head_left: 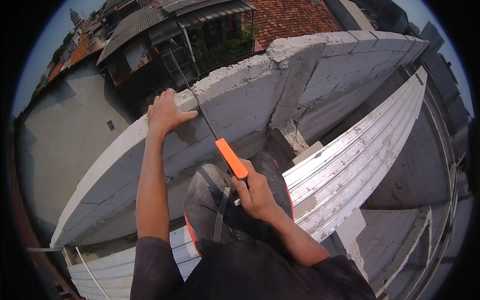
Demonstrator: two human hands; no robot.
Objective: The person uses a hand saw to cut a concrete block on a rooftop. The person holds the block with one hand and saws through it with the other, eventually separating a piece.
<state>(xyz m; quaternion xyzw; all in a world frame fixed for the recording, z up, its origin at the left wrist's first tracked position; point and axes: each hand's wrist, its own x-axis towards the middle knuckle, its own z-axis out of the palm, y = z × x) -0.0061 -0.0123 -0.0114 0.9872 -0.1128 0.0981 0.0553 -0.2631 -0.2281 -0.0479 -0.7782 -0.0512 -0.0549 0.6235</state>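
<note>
My right hand (256, 194) is closed around the orange handle (231, 158) of a hand saw, in front of my knees. Its long thin blade (204, 110), seen nearly edge-on, slants up and away to the left across the top of a pale block wall (240, 107). Whether its teeth have cut into the blocks, I cannot tell. Just left of the blade, my left hand (166, 114) rests on the wall's top edge. Its fingers lie over the top with their tips hidden, and the thumb stretches out toward the blade.
Right of the saw the wall top is rough and broken, near a concrete column (296, 82). Ribbed metal sheeting (350, 160) passes beneath me on both sides. A flat grey strip (221, 215) lies over my lap. Beyond the wall stand lower houses and a tiled roof (295, 22).
</note>
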